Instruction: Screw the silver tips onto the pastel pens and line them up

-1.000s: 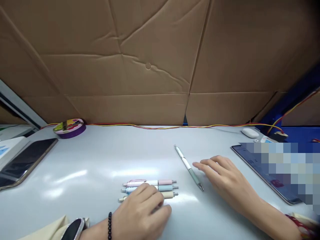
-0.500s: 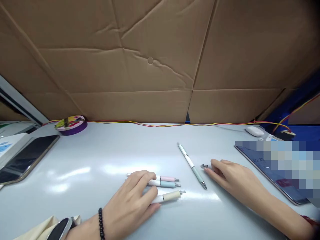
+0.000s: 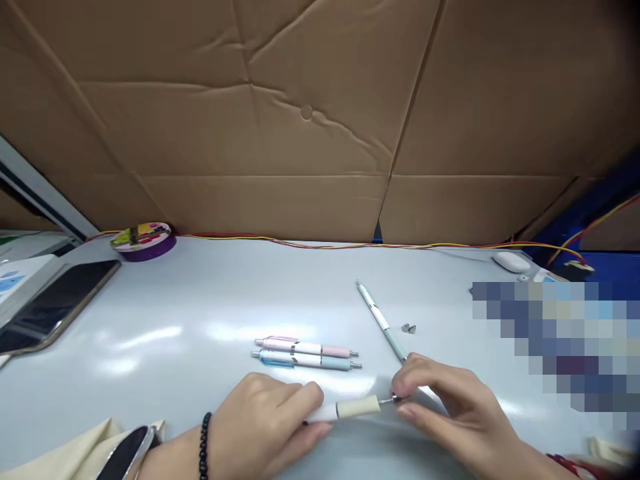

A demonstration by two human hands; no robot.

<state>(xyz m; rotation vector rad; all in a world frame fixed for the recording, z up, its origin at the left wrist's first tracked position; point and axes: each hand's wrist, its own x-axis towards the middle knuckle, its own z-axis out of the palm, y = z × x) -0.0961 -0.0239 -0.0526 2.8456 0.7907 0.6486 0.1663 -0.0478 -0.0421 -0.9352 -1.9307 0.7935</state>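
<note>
My left hand (image 3: 273, 423) grips the white barrel of a cream pen (image 3: 358, 407) between thumb and fingers. At the pen's right end, my right hand (image 3: 450, 407) pinches a small dark metal tip (image 3: 396, 398), with a thin shaft showing between it and the cream grip. A pink pen (image 3: 310, 348) and a blue pen (image 3: 307, 360) lie side by side above my left hand. The green pen (image 3: 381, 320) lies slanted, its lower end partly hidden behind my right fingers. Small metal pieces (image 3: 409, 328) rest to its right.
A dark phone (image 3: 57, 303) lies at the left beside a white box (image 3: 25, 283). At the back left sits a purple round tin (image 3: 145, 243). Wires (image 3: 310, 247) run along the cardboard. A white mouse (image 3: 511, 261) is at the back right, above a blurred-out area.
My left hand has moved down with the cream pen, away from the pink and blue pens. My right hand has left the small metal pieces and closed on the cream pen's tip.
</note>
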